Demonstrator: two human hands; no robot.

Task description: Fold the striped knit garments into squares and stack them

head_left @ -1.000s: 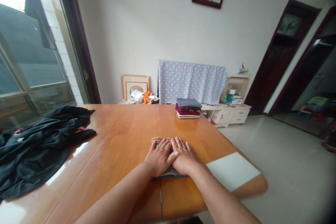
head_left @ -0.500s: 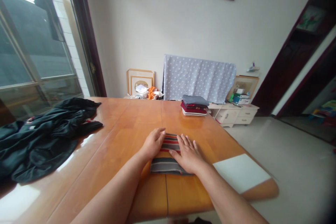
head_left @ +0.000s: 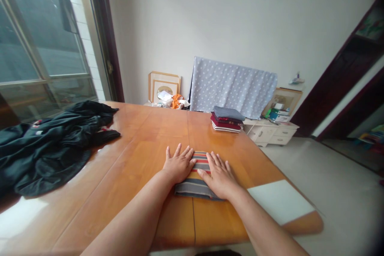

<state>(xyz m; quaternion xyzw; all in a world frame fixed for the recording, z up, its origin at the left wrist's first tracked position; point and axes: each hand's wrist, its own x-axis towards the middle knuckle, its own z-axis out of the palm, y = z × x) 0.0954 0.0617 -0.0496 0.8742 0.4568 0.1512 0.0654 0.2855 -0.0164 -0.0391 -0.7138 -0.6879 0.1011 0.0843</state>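
A folded striped cloth (head_left: 195, 188), grey, red and mustard, lies flat on the wooden table (head_left: 135, 208) in front of me; its exact kind of garment I cannot make out. My left hand (head_left: 179, 166) rests on its left edge, palm down with the fingers spread. On the right side of the same cloth lies my right hand (head_left: 220, 176), also flat with fingers apart. Parts of the cloth are hidden under both hands.
A stack of folded clothes (head_left: 227, 120) stands at the table's far right. Dark crumpled clothing (head_left: 60, 148) covers the left side. A pale sheet (head_left: 282, 202) lies near the right corner. Behind are a dotted cloth (head_left: 234, 86) and a white cabinet (head_left: 271, 133).
My left hand has turned from its edge onto the cloth, its fingers now spread flat. The right hand stays on the cloth. The view has shifted slightly.
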